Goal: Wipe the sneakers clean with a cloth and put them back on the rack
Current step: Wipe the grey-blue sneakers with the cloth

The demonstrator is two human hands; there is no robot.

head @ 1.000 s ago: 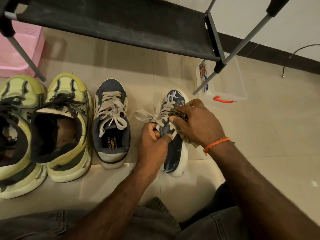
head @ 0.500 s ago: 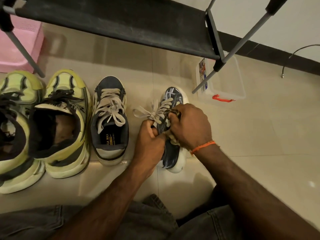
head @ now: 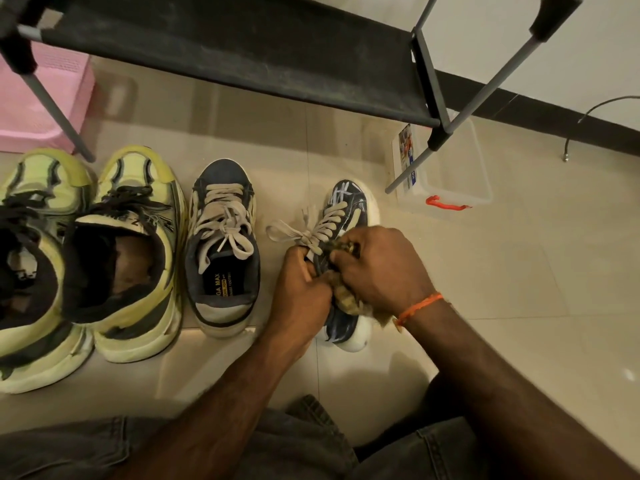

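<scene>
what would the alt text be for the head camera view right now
A person's left hand grips a dark blue sneaker tilted on its side on the tiled floor while the right hand presses a brownish cloth against it. Its mate and two yellow-green sneakers line up left, below a black rack shelf.

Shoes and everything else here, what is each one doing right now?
Navy sneaker being wiped: tipped on its side, held, laces tied.
Other navy sneaker: upright on floor, laces tied.
Yellow sneakers: upright on floor, side by side.
Cloth: bunched, pressed against the sneaker.
Left hand: grips the sneaker.
Right hand: grips the cloth.
Rack shelf: bare.
Plastic box: lid closed.
</scene>
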